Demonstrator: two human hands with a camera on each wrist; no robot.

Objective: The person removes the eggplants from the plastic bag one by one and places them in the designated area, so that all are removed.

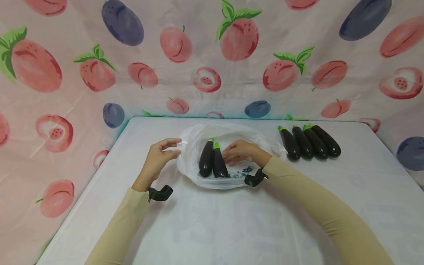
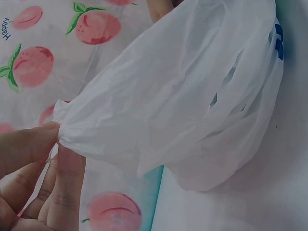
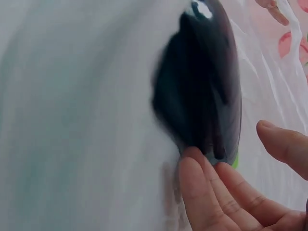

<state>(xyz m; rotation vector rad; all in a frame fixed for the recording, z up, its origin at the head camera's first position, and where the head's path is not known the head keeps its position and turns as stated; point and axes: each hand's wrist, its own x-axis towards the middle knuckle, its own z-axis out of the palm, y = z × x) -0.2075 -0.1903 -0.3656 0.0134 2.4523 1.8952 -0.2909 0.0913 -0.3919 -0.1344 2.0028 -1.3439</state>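
A white plastic bag [image 1: 189,170] lies on the table with its mouth spread wide. Inside it, two dark eggplants with green stem ends rest side by side, a left one [image 1: 206,160] and a right one [image 1: 220,164]. My left hand [image 1: 156,159] pinches the gathered left edge of the bag [image 2: 130,110] between thumb and fingers. Within the bag's mouth is my right hand [image 1: 244,151], just right of the eggplants. In the right wrist view its fingertips touch a glossy eggplant [image 3: 211,91], while the thumb [image 3: 284,144] stands apart from it.
To the right of the bag, several more eggplants [image 1: 309,143] lie in a row on the white table [image 1: 212,228]. A fruit-patterned cloth [image 1: 205,44] hangs behind the table and along its sides. Blue print [image 1: 246,170] shows on the bag.
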